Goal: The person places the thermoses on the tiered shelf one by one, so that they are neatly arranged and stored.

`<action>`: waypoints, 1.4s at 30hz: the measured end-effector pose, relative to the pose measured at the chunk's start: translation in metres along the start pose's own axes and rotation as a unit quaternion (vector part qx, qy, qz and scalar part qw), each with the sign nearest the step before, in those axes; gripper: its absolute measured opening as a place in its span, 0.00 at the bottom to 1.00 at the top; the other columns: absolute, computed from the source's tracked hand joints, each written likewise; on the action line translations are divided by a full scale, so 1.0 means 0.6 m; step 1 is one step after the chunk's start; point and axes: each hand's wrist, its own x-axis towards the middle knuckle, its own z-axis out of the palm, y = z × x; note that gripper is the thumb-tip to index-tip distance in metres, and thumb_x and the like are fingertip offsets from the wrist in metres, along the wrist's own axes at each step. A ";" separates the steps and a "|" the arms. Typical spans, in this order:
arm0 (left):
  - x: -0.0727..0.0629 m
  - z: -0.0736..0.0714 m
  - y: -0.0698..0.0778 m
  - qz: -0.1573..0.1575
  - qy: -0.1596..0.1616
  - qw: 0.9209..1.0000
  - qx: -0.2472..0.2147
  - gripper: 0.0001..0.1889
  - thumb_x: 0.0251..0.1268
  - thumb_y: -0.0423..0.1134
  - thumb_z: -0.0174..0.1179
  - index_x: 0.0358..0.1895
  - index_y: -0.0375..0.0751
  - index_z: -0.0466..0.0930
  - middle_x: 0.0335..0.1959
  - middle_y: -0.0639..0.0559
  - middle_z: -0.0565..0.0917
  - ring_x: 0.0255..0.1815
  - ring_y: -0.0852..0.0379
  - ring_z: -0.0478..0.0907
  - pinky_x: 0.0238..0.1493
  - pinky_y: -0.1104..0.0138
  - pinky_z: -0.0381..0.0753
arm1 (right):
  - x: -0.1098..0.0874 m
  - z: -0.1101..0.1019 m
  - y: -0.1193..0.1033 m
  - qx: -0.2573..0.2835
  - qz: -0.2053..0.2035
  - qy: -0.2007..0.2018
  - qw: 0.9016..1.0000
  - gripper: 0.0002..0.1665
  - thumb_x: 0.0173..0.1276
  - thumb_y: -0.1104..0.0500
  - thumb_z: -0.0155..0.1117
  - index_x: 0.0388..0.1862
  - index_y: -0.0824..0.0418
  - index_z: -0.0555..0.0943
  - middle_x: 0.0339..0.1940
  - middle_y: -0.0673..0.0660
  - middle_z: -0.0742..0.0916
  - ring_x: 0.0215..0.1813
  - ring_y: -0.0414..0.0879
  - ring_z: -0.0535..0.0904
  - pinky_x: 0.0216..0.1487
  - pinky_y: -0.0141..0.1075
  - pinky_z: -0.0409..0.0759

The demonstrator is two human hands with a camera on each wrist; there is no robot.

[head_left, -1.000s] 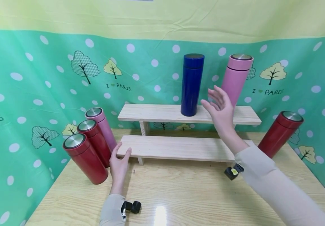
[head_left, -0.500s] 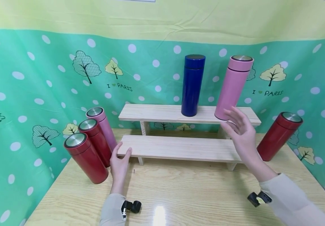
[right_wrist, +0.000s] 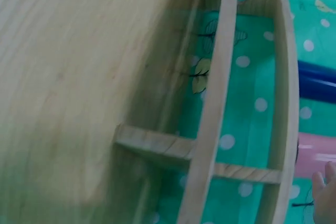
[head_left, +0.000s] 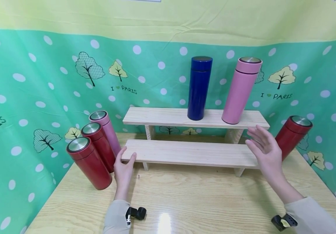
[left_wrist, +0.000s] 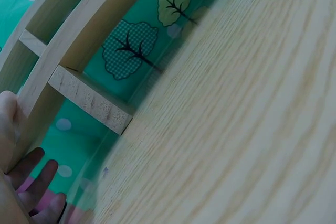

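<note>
Keep left hand (head_left: 123, 169) flat against the lower shelf (head_left: 185, 152) end; bring spread, empty right hand (head_left: 265, 151) squarely round the red flask (head_left: 292, 136).

blue flask (head_left: 199, 87), pink flask (head_left: 240, 90), tabletop (head_left: 185, 198)

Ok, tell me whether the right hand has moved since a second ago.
Yes. The right hand has dropped down and to the right, away from the pink bottle on the upper shelf, and now hovers open near the lower shelf's right end.

Staged demo booth: wooden bench (head_left: 185, 201), green tree-print backdrop cloth (head_left: 39, 84) around it, two-tier display shelf (head_left: 191, 151), thermos flasks (head_left: 198, 87).
</note>
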 end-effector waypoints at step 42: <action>-0.003 0.000 0.004 -0.003 -0.004 1.000 -0.001 0.32 0.63 0.57 0.66 0.69 0.56 0.72 0.72 0.49 0.68 0.73 0.47 0.61 0.65 0.43 0.61 | -0.033 -0.234 0.072 -0.197 0.171 0.033 0.965 0.42 0.71 0.61 0.64 0.79 0.49 0.57 0.56 0.30 0.77 0.53 0.21 0.70 0.43 0.12 0.69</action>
